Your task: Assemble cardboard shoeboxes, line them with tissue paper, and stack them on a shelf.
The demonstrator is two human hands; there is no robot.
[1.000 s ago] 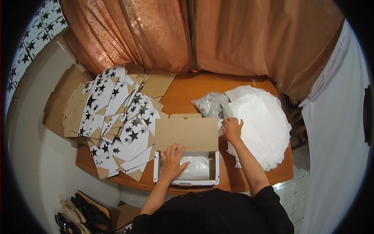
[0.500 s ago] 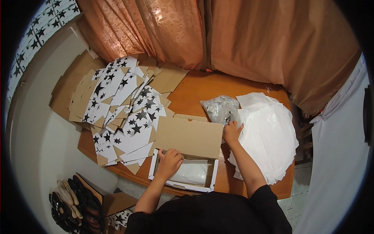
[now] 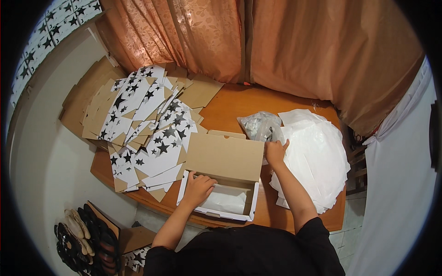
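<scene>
Resting left hand (image 3: pixel 199 189) at left edge of box (image 3: pixel 225 171), table (image 3: pixel 220 109) beyond

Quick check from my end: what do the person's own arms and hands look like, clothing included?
The left hand and right hand show no gloves, and I see no watch or bracelet; rings are too small to tell. The forearms are uncovered. The short sleeves are plain black, matching the top.

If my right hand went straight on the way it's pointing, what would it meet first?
Most likely the clear plastic bag, just ahead of your right hand. Depth is unclear here, and the two may already be touching.
</scene>
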